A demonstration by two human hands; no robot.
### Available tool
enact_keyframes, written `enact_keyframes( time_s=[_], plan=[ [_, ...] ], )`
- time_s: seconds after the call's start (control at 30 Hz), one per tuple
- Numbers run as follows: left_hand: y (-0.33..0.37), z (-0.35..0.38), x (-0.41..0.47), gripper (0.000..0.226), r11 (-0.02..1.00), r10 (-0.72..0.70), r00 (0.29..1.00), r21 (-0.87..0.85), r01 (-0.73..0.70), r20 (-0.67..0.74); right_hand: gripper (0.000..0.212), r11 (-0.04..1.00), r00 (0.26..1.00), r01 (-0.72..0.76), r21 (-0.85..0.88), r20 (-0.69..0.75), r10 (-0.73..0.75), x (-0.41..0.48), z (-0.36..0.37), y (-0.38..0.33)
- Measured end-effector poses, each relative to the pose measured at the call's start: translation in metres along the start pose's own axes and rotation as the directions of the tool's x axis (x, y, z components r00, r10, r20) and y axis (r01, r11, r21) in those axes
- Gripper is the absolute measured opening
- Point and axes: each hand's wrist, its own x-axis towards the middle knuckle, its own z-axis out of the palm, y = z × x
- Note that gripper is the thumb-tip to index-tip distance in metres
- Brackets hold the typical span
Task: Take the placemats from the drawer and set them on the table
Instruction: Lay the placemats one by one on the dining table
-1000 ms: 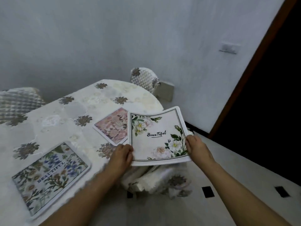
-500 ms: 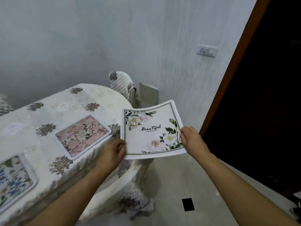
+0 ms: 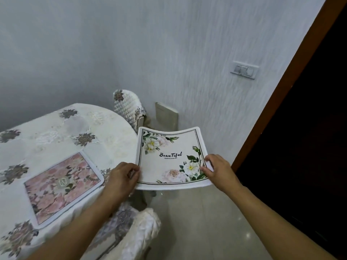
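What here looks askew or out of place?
Little. The white floral placemat, gripped by the left hand and right hand, sags mid-air beyond the table edge. The pink placemat lies flat.

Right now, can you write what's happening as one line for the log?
step: carrying white floral placemat | left hand: gripping left edge | right hand: gripping right edge | pink placemat: flat on table
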Motion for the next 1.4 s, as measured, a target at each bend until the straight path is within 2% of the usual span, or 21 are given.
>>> enact_keyframes(
  time_s=[0.17,0.37,0.57,0.77,0.97,1.17,1.27,1.4],
  plan=[
    [0.002,0.025,0.046,0.016,0.998,-0.046,0.999,0.030,0.047,-0.025,0.027,0.998,0.997,0.048,0.047,0.065,-0.051,0.069,0.006,0.031],
    [0.009,0.053,0.087,0.016,0.969,-0.218,0.965,0.087,0.232,-0.146,0.024,0.968,0.957,0.207,0.144,0.176,-0.231,0.181,0.025,0.059],
    [0.034,0.070,0.112,0.013,0.866,-0.440,0.867,0.145,0.479,-0.235,0.028,0.881,0.831,0.435,0.188,0.294,-0.473,0.288,0.042,0.066],
    [0.031,0.068,0.137,0.018,0.771,-0.561,0.748,0.105,0.628,-0.354,0.027,0.752,0.671,0.609,0.250,0.342,-0.657,0.368,0.077,0.031],
    [-0.036,0.076,0.200,0.019,0.754,-0.572,0.701,0.064,0.654,-0.426,0.027,0.705,0.613,0.661,0.257,0.357,-0.705,0.456,0.126,-0.010],
    [-0.099,0.074,0.281,0.018,0.767,-0.550,0.710,0.069,0.637,-0.441,0.028,0.694,0.598,0.685,0.224,0.371,-0.710,0.553,0.160,-0.032],
    [-0.123,0.067,0.313,0.018,0.740,-0.556,0.680,0.088,0.667,-0.478,0.027,0.684,0.590,0.685,0.252,0.360,-0.723,0.602,0.183,-0.049],
    [-0.148,0.068,0.344,0.019,0.685,-0.583,0.607,0.074,0.724,-0.540,0.025,0.605,0.493,0.725,0.330,0.365,-0.790,0.659,0.224,-0.078]
  ],
)
